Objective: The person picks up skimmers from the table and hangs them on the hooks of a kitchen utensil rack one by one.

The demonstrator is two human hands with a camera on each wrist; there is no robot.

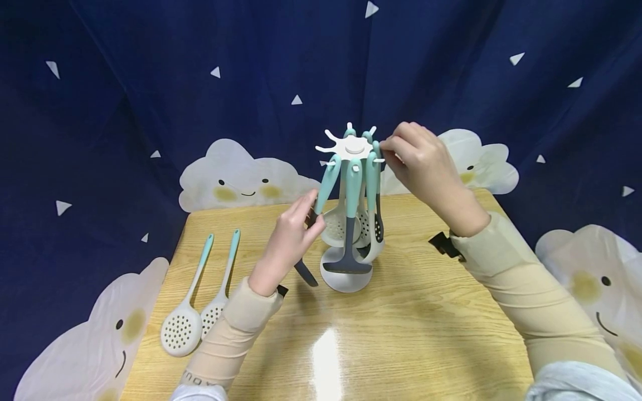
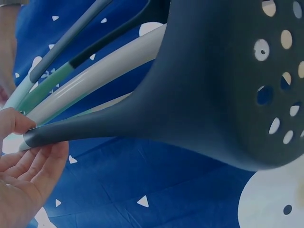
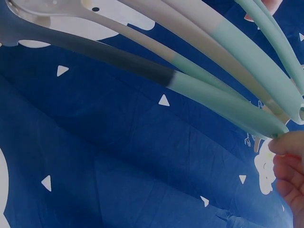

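A white utensil stand [image 1: 354, 146] with hooks round its top carries several kitchen utensils with mint handles. My left hand [image 1: 291, 236] pinches a dark slotted spatula [image 2: 204, 95] between thumb and fingers, where its mint handle meets the dark neck. That handle's top is at a hook on the stand's left. My right hand [image 1: 418, 159] pinches the top end of the mint handle of a dark slotted spoon [image 1: 379, 223] at the stand's right side. At the front hangs a dark spatula [image 1: 349, 245], beside a pale ladle [image 1: 373, 245]. Pale perforated utensils hang behind, partly hidden.
On the wooden table [image 1: 426, 312], left of the stand, lie a pale round skimmer [image 1: 181, 331] and a second pale slotted utensil [image 1: 213, 312], the latter partly behind my left forearm. A dark blue curtain [image 1: 281, 55] with clouds and triangles hangs behind the table.
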